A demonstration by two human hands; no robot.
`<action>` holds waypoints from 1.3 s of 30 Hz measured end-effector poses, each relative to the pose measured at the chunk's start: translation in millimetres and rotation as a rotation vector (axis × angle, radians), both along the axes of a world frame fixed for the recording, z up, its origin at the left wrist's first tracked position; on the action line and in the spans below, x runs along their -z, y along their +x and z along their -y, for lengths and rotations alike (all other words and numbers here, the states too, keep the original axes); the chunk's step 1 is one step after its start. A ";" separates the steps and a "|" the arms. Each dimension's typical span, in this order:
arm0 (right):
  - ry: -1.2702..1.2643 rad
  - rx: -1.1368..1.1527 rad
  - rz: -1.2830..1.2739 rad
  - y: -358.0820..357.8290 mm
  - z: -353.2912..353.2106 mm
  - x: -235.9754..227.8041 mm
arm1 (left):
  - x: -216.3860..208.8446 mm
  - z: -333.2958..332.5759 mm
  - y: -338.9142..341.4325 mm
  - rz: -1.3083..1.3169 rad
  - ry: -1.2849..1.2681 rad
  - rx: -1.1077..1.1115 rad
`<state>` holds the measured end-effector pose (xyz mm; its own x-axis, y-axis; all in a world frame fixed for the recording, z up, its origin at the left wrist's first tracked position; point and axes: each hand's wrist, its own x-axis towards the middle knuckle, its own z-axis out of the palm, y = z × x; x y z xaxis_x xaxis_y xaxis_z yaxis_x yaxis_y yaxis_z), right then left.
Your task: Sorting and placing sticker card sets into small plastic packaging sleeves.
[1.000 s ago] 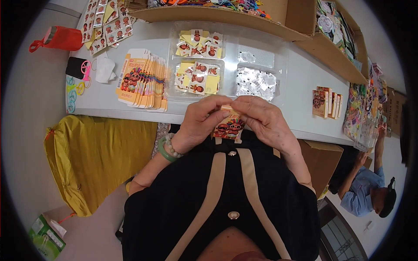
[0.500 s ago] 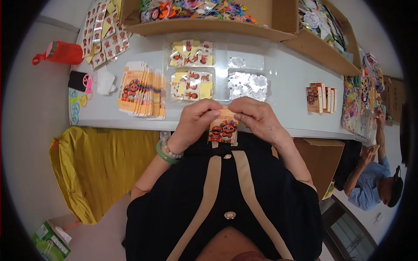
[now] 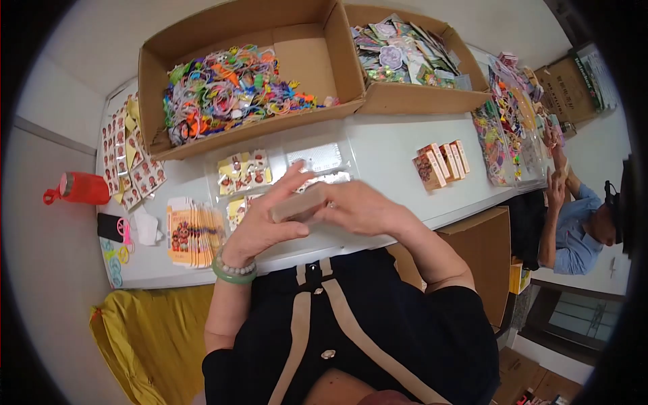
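Observation:
A small carton (image 3: 298,205), blurred by motion, is between my two hands above the table's front edge. My left hand (image 3: 260,221) holds its left end between the thumb and the raised fingers. A light bead bracelet and a green bangle circle that wrist. My right hand (image 3: 364,208) has its fingers curled on the carton's right end; their tips are partly hidden. Beyond the hands are clear trays (image 3: 349,145) with sticker pieces (image 3: 244,172) and small silvery packets (image 3: 327,179). Left of my hands lies a fanned stack of flat printed cartons (image 3: 192,236).
At the back stand cardboard boxes holding colourful trinkets (image 3: 229,94) and flat packets (image 3: 408,57). Several filled cartons (image 3: 442,165) stand at the right. A red bottle (image 3: 84,188), phone (image 3: 110,227) and sticker sheets (image 3: 135,155) lie left. A co-worker (image 3: 574,223) sits far right.
Both hands have lifted and turned the carton, whose printed front no longer shows. The view has shifted, revealing more of the boxes at the back.

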<state>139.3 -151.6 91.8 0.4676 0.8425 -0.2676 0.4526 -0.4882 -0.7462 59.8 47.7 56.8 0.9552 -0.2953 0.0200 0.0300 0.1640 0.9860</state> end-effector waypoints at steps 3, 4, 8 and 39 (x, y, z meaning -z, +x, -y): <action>-0.116 -0.035 0.094 21.1 -1.1 -23.2 | 1.2 6.5 15.8 -0.087 -0.142 0.014; -0.174 -0.060 0.134 31.8 -2.3 -26.7 | 6.8 8.6 16.9 -0.162 -0.324 -0.044; -0.059 0.594 0.595 155.5 39.0 -23.4 | 16.3 4.6 17.0 -0.144 -0.450 -0.079; 0.370 1.063 0.338 273.8 190.3 15.3 | 19.2 11.0 -8.7 -0.313 -0.563 -0.306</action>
<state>413.1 -341.9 76.5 0.9828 -0.0140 0.1841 0.1503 -0.5180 -0.8421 51.0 36.7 37.7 0.9795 -0.0381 -0.1979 0.1687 0.6921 0.7018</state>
